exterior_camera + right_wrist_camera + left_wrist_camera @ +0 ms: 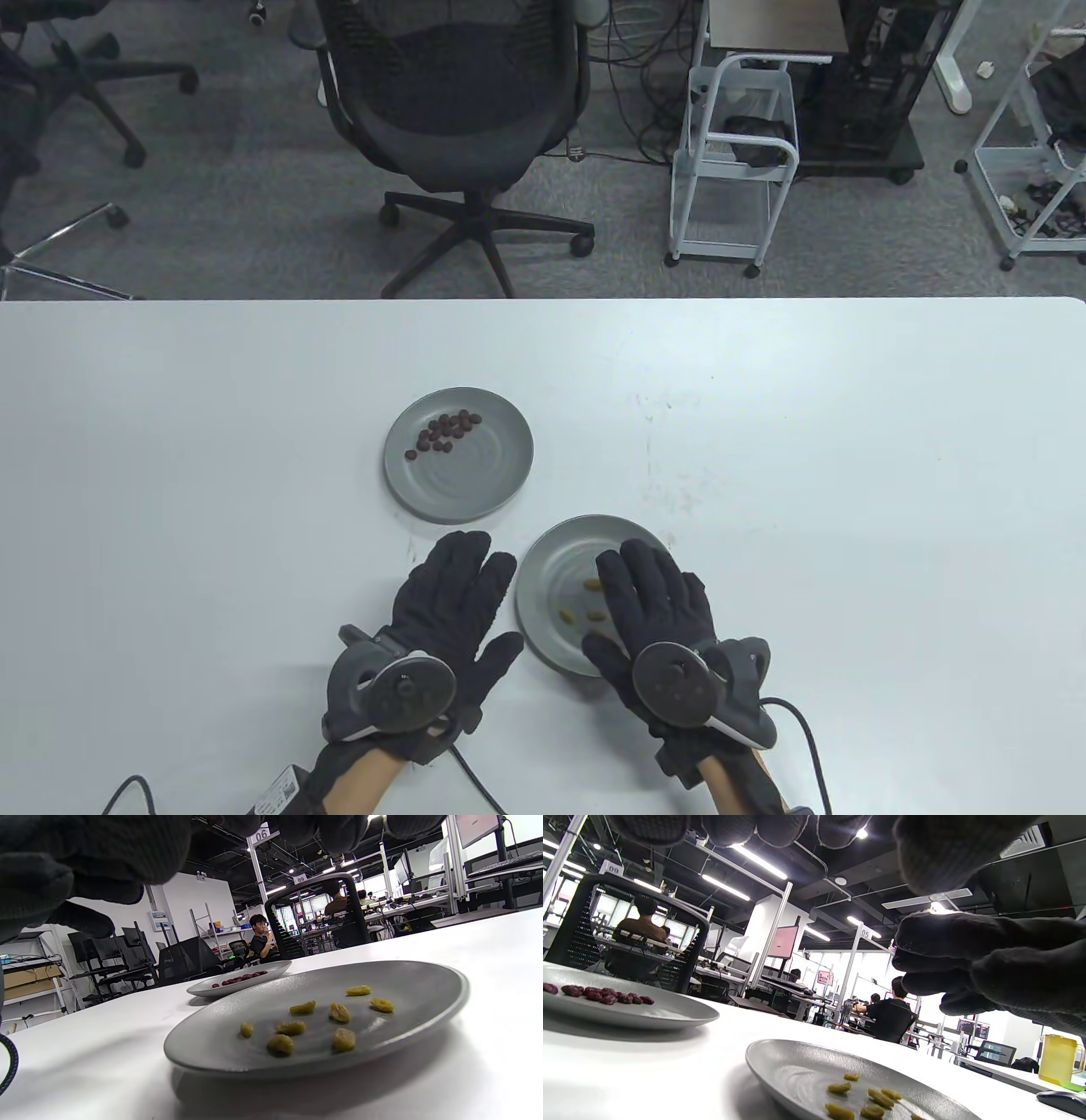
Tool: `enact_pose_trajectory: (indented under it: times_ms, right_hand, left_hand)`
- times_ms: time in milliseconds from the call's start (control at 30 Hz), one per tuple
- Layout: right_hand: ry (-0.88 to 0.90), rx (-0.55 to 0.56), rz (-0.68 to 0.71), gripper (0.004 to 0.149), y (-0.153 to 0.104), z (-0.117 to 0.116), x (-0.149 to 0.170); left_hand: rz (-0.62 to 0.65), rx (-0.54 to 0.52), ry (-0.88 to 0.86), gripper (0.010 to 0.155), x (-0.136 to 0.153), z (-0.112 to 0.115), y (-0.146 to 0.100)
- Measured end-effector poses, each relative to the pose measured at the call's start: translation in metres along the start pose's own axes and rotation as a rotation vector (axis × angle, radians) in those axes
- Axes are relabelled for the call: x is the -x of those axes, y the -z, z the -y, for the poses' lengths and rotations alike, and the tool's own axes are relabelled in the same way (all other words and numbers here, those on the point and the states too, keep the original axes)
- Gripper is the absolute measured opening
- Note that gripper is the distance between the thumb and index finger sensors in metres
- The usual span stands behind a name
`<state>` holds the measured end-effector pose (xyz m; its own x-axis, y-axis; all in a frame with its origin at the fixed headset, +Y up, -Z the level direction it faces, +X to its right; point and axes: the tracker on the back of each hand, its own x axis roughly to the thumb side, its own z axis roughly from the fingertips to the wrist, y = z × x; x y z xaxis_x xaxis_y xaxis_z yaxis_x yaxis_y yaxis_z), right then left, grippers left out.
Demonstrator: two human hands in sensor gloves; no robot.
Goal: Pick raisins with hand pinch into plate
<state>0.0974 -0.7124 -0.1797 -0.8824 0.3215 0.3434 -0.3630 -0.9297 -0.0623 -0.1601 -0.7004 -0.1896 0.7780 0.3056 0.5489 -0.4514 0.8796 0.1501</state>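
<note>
A far grey plate (pixel 479 484) holds several dark red raisins (pixel 445 431). A near grey plate (pixel 551 564) holds several yellow-green raisins (pixel 591 584). My left hand (pixel 458 594) lies flat on the table left of the near plate, fingers spread, holding nothing. My right hand (pixel 649 594) hovers with fingers stretched out over the near plate's right half, hiding part of it and holding nothing. The right wrist view shows the yellow raisins (pixel 305 1022) on the near plate (pixel 424 984) and the dark raisins (pixel 242 978) behind. The left wrist view shows both plates (pixel 670 1014) (pixel 797 1073).
The white table (pixel 848 509) stretches wide to both sides. A black office chair (pixel 458 110) and a white cart (pixel 734 161) stand on the floor beyond the far edge. Cables run from both wrists off the near edge.
</note>
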Motion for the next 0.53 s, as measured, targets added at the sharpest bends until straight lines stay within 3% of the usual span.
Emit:
enact_pose_trajectory:
  times_ms: [533]
  right_hand:
    - [0.013, -0.049, 0.04, 0.087, -0.001, -0.004, -0.01]
  left_hand:
    - [-0.01, 0.007, -0.026, 0.082, 0.008, 0.004, -0.002]
